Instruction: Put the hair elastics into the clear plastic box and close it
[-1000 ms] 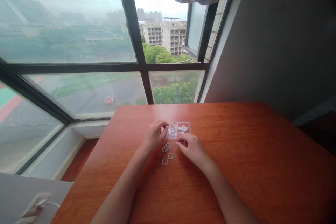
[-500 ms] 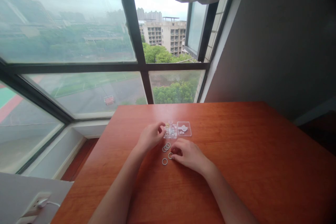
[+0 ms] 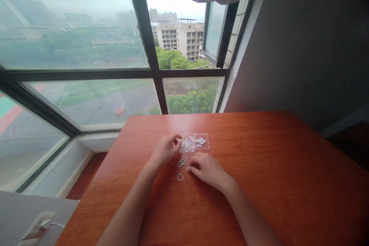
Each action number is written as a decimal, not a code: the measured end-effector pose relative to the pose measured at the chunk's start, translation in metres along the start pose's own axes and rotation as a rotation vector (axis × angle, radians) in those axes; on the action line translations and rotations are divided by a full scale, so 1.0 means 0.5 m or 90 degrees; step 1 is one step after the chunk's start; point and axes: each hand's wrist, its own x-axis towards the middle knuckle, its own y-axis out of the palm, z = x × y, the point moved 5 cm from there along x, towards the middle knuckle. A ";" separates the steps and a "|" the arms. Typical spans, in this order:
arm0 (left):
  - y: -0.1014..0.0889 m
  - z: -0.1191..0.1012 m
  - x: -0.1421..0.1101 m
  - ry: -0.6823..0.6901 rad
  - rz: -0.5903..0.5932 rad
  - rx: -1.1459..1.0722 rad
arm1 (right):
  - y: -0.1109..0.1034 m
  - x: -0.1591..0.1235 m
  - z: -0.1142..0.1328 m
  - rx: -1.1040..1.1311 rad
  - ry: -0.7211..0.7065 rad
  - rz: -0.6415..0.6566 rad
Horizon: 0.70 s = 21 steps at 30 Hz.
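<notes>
A small clear plastic box (image 3: 188, 144) lies open on the red-brown table (image 3: 259, 169), its lid (image 3: 201, 141) folded out to the right. Small rings are inside the box. My left hand (image 3: 165, 149) rests beside the box, its fingertips pinched at the box's left edge. Several pale rings (image 3: 182, 162) lie loose on the table in front of the box, one ring (image 3: 180, 177) nearest me. My right hand (image 3: 206, 170) lies on the table with its fingers curled, the fingertips pinching a ring at the table surface.
A big window with dark frames (image 3: 150, 73) stands behind the table's far edge. A dark wall (image 3: 302, 46) runs along the right. At the lower left a white plug with a cable (image 3: 43, 225) sits in a socket.
My right hand has slid left and toward me from the box lid to the loose rings and closed its fingertips on one. My left hand has stayed at the box.
</notes>
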 end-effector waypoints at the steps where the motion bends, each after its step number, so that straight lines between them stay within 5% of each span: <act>1: -0.001 -0.003 0.000 0.007 -0.005 -0.004 | -0.003 0.001 -0.002 -0.009 0.007 -0.020; 11: 0.017 -0.083 -0.016 0.136 0.093 -0.167 | -0.055 0.009 -0.034 0.043 0.069 -0.270; 15: 0.027 -0.105 -0.021 0.163 0.113 -0.214 | -0.058 0.008 -0.034 0.057 0.069 -0.292; 21: 0.027 -0.090 -0.009 0.136 0.024 -0.164 | -0.059 0.006 -0.031 0.052 0.095 -0.290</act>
